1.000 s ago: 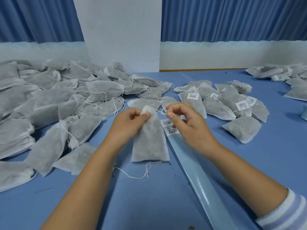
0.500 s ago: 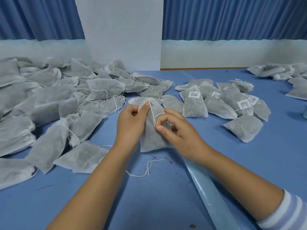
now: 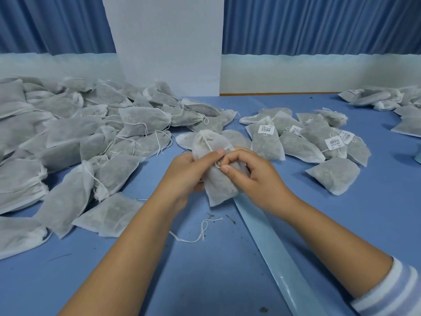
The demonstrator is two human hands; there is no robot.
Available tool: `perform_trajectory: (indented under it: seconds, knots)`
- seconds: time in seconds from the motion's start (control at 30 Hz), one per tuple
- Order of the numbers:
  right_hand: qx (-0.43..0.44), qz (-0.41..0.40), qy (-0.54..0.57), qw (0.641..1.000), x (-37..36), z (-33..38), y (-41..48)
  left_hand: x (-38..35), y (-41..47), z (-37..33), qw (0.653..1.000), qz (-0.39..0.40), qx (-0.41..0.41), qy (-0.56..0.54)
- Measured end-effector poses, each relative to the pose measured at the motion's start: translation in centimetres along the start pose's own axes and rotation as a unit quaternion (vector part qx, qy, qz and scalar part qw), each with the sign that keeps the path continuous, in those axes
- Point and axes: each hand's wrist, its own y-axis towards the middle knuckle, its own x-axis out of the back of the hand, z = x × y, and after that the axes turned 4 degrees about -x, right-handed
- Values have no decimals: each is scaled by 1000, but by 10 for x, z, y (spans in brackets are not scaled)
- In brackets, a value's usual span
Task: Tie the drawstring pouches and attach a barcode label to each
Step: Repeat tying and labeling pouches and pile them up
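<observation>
Right hand (image 3: 257, 176): fingers (image 3: 227, 169) curled, thumb and forefinger pinching a small loop of the white drawstring (image 3: 208, 144). Left hand (image 3: 184, 176) gripped one pouch (image 3: 218, 185), with the thumb pressed on the string. The pouch stood upright between the two hands with its neck gathered; I could not tell whether it touched the surface (image 3: 376, 213).

One loose string (image 3: 193, 239) lay beside the left forearm. One pale strip (image 3: 273, 247) ran under the right forearm.

To the right lay a group of filled pouches (image 3: 296, 144) showing four barcode labels (image 3: 265, 130), print unreadable. The left heap (image 3: 91, 137) was uncountable, overlapping and cut off. The far-right pile (image 3: 376, 99) was cut off too.
</observation>
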Motion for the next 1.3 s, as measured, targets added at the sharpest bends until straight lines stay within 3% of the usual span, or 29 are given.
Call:
perform_trajectory:
  seconds: [0.17,0.23,0.33,0.43,0.53,0.87,1.03,1.17,1.3]
  knots:
    - [-53,33,18,998,8,2,2,7,3,2,1000,-19,8,-2]
    - [-110,-10,45,993,14,0,5,11,5,1,999,-35,23,6]
    - [-214,-62,-31,974,26,-9,11,20,8,0,997,-40,67,18]
    - [-330,4,-88,940,35,-15,10,29,8,-2,994,-10,110,-3]
    - [-369,59,-75,925,35,-14,9,32,6,-2,988,28,146,-32]
    - [-244,26,57,968,35,-10,6,32,4,-3,978,104,165,-70]
    - [-222,36,72,972,30,-12,6,28,6,1,955,138,187,-186]
    - [-195,25,60,979,29,-15,5,28,8,5,945,133,202,-220]
    - [-149,12,-20,989,26,-16,2,28,11,8,945,128,201,-223]
